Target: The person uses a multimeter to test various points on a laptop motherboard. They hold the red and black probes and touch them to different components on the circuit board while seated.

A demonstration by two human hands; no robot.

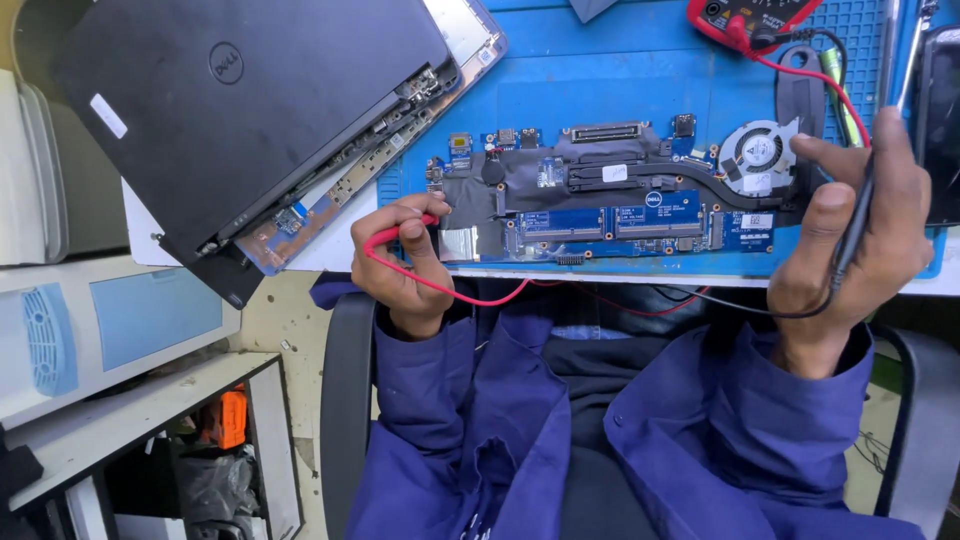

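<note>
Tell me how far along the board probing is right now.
Done: the motherboard lies bare on the blue mat, out of the laptop case. In hand: left hand presses the red probe near the board's left end; right hand holds the black probe off the board. Left: landing it.

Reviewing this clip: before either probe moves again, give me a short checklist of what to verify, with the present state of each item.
1. Left hand grips the red probe: ok.
2. Red probe tip on the motherboard: cannot tell; fingers hide the tip.
3. Right hand holds the black probe: ok.
4. Black probe tip on the board: not ok; it is raised off to the right.
5. Leads plugged into the red multimeter: cannot tell; the frame edge cuts it off.
6. Board flat on the blue mat: ok.
</note>
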